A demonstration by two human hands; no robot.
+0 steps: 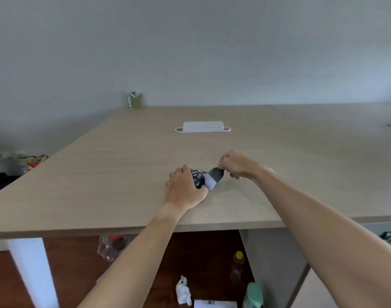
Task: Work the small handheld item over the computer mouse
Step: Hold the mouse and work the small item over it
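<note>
A black computer mouse (198,177) speckled with white flecks rests on the wooden table (123,174), near the front edge. My left hand (183,187) grips it from the left side, covering much of it. My right hand (236,164) pinches a small brush (214,177) with a dark grey handle and pale bristles. The bristle end touches the right side of the mouse.
A white cable box (202,127) sits mid-table, and a pen holder (135,100) stands at the far left corner. Under the table lie a plastic bag (111,245), a bottle (238,266), crumpled tissue (183,290) and a green container (254,295). Clutter sits at left (23,162).
</note>
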